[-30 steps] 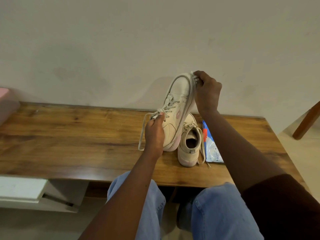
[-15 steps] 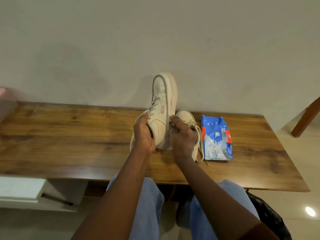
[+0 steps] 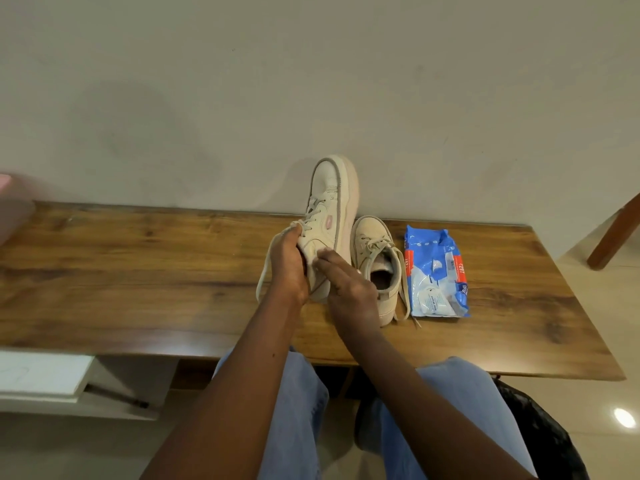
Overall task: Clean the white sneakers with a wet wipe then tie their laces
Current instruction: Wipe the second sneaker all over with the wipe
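Observation:
One white sneaker (image 3: 332, 202) stands toe-up over the wooden table (image 3: 138, 271), its sole facing right. My left hand (image 3: 287, 268) grips it at the heel and collar, and a loose lace (image 3: 263, 271) hangs below that hand. My right hand (image 3: 349, 289) pinches a small white wet wipe (image 3: 323, 251) against the lower side of this sneaker. The second white sneaker (image 3: 377, 268) sits flat on the table just right of my hands, laces untied. A blue wet wipe pack (image 3: 436, 271) lies to its right.
The wall rises directly behind the table. A wooden chair leg (image 3: 613, 233) stands at the right edge. A white shelf (image 3: 41, 375) sits low at the left, and a pink object (image 3: 7, 188) shows at the far left. A dark bag (image 3: 540, 427) lies by my right knee.
My right hand has come down from the sneaker's toe to its lower side near the heel. The held sneaker has turned, so its side panel now faces me.

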